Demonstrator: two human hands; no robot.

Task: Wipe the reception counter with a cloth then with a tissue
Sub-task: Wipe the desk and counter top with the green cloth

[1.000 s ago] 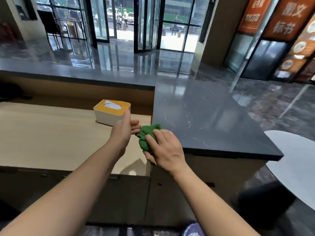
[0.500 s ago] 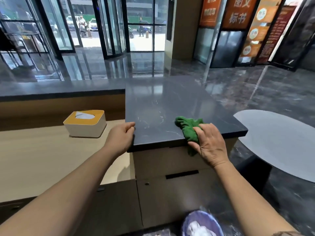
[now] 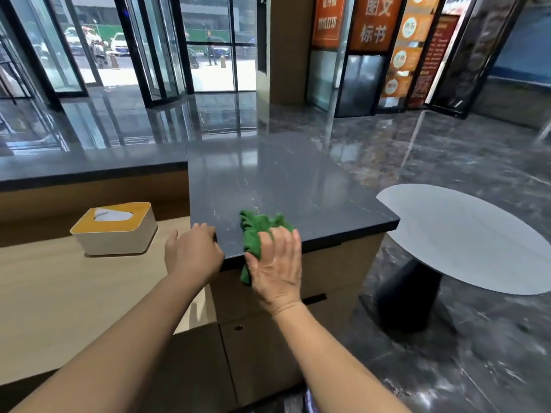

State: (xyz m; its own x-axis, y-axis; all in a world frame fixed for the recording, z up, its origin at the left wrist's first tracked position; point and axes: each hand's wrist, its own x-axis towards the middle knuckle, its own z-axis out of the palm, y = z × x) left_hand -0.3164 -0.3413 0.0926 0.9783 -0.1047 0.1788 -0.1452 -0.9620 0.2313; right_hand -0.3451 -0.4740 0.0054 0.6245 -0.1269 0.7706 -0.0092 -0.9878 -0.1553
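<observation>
Plainly the green cloth [image 3: 258,231] is soft, light and limp. It lies bunched at the near edge of the dark stone worktop [image 3: 283,180] with part drooping over the lip, and should slide easily on the polished stone. A flat palm on its bunched middle suits it better than a pinched corner. The right grip [image 3: 275,263] does that, with fingers nearly straight and spread, pressing the cloth and closed round nothing. The left grip [image 3: 193,251] has its fingers bent over the worktop's near left corner, holding it. Compared with half a second ago, the cloth and right grip are further left, close to the left grip, which is on the same corner.
</observation>
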